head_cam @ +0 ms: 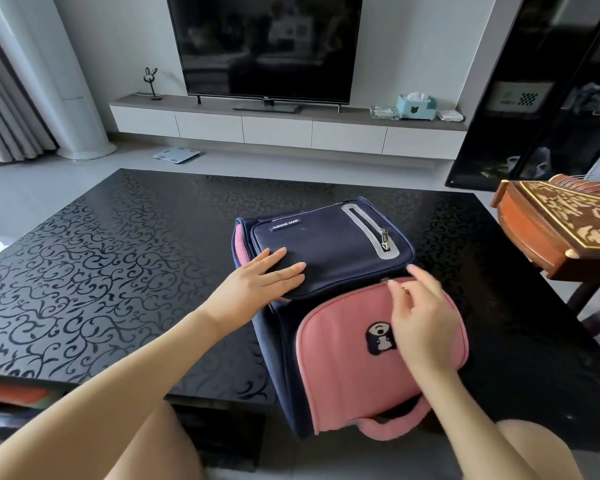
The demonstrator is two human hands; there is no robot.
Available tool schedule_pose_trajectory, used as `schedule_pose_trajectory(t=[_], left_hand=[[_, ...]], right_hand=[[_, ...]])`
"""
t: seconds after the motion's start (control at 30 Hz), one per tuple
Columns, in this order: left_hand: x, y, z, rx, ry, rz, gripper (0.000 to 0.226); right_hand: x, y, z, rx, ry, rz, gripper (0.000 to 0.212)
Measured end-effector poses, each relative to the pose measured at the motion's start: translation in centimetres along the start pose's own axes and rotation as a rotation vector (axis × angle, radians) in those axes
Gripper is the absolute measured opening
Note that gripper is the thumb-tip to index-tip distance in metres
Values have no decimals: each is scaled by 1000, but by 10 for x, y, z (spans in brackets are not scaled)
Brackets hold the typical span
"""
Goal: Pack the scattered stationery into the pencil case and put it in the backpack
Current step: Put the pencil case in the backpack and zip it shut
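The backpack (329, 306) lies on the black table (118, 254). The left hand (257, 282) rests flat, fingers spread, on its navy pocket – small white label beyond the fingertips, unreadable. The right hand (418, 313) pinches the zipper pull (394, 281) atop the pink flap.

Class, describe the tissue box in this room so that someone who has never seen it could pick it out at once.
Start at the big dark television on the far wall and drop to the long low white cabinet beneath it. Towards the cabinet's right end stands the tissue box. It is the only pale blue thing there, with a small dark bear face on its front and white tissue sticking out of the top.
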State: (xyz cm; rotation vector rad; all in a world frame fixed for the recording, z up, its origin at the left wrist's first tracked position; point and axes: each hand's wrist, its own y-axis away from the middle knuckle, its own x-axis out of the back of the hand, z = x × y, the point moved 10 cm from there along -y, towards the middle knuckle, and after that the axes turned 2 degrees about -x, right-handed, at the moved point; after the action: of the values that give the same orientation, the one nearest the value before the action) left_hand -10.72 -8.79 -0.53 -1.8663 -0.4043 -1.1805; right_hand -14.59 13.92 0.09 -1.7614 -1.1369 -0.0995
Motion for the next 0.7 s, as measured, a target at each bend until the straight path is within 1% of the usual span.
schedule_pose_trajectory(t=[0.07,0.13,0.27,0.33,0.4,0.47,0.53,0.6,0.63,0.7], left_hand=[[-5,9,-7,-3,14,-22,71],[-9,12,-8,-11,34,-48,70],[-17,7,-7,6,14,-61,71],[-22,3,-8,34,6,-52,69],[-26,-4,-8,99,37,-43,69],[-27,-12,-6,147,61,-22,72],[-20,-20,-4,156,11,9,69],[-11,-27,2,137,-66,32,58],[-6,-33,5,118,-96,39,49],[0,-49,11,90,-131,47,24]], right_hand=[[7,-17,33,-99,59,29,31],[3,-34,51,-162,110,-20,24],[-38,-78,79,-346,160,-271,23],[-64,-98,86,-389,207,-418,23],[-83,-109,90,-409,261,-502,24],[-94,-110,94,-447,312,-552,30],[-96,-102,96,-498,298,-572,40],[-79,-90,90,-511,260,-528,46],[-66,-81,84,-497,245,-494,48],[-31,-58,72,-452,227,-421,51]])
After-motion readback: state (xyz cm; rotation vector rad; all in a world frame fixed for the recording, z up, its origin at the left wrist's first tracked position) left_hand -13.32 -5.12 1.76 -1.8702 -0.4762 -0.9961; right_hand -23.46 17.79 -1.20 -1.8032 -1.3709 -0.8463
